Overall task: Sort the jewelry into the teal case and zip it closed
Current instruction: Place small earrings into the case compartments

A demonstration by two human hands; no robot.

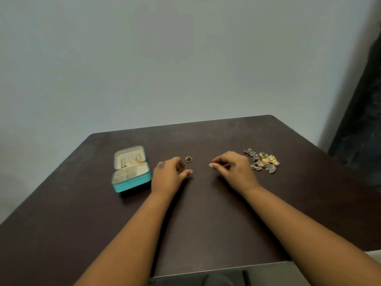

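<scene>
The teal case (132, 183) lies open at the table's left, its lid tipped back with gold chains (134, 161) hanging inside and cream compartments below. A gold ring (188, 159) sits on the table just beyond my left hand (170, 174), whose curled fingers seem to hold a small piece; the blur hides what it is. My right hand (232, 167) pinches a thin light pin-like piece near the table's middle. To its right a pile of silver and gold jewelry (262, 161) lies loose.
The dark brown table (206, 213) stands against a pale wall. A dark curtain or panel (362, 120) hangs at the far right. A grey edge shows under the table's near side.
</scene>
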